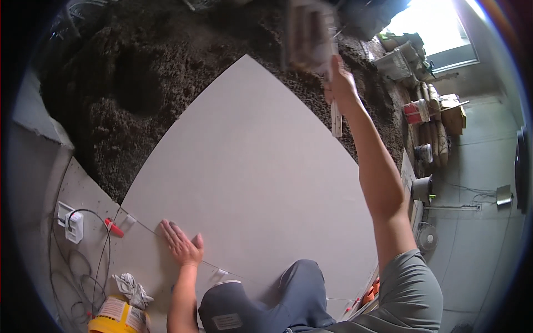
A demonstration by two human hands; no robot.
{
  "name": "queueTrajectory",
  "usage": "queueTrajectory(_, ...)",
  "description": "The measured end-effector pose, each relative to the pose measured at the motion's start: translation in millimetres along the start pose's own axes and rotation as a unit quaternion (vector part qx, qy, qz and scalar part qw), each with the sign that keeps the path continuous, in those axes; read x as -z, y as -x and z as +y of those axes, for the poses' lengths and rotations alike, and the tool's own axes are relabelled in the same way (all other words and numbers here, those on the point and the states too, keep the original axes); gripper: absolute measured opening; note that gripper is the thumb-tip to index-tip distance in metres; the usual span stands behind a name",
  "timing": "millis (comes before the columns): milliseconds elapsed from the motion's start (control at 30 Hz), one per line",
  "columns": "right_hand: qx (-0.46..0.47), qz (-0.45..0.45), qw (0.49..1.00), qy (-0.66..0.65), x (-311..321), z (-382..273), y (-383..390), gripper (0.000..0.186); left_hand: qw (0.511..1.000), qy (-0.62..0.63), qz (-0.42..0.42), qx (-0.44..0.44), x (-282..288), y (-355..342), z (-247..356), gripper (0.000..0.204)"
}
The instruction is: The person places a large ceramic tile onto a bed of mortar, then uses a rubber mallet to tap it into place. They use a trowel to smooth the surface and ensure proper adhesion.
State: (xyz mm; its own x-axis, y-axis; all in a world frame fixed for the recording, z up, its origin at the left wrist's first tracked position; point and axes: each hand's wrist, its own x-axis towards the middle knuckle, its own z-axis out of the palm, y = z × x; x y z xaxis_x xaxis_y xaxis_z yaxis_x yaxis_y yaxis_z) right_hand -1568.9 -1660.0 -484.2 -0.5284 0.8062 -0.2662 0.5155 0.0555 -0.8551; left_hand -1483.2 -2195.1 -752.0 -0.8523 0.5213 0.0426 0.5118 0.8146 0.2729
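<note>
Tile [250, 166]: large grey floor slab, laid flat on the dark mortar bed [139, 83], near corner butting the set tiles. Looks heavy, stiff, brittle at corners; grip by opposite edges, never one corner. Left hand [182, 244] flat, fingers spread, pressing the near edge. Right hand [340, 86] raised at the far edge, closed on a blurred tool, possibly a rubber mallet [308, 33].
</note>
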Motion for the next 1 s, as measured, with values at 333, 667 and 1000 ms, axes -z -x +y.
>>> queueTrajectory(333, -0.089, -0.201, 0.945, 0.243, -25, 76, 9, 0.071, 0.999, 0.022, -0.022, 0.008, -3, -10, 17, 0.096)
queueTrajectory(667, 0.016, 0.015, 0.987, 0.162, -67, 151, 86, 0.054, 1.0, 0.023, -0.014, 0.0, -12, -12, 16, 0.093)
queueTrajectory(1000, -0.03, -0.154, 0.982, 0.108, -81, 19, 153, 0.055, 0.996, 0.049, -0.042, 0.056, -17, 14, -3, 0.095)
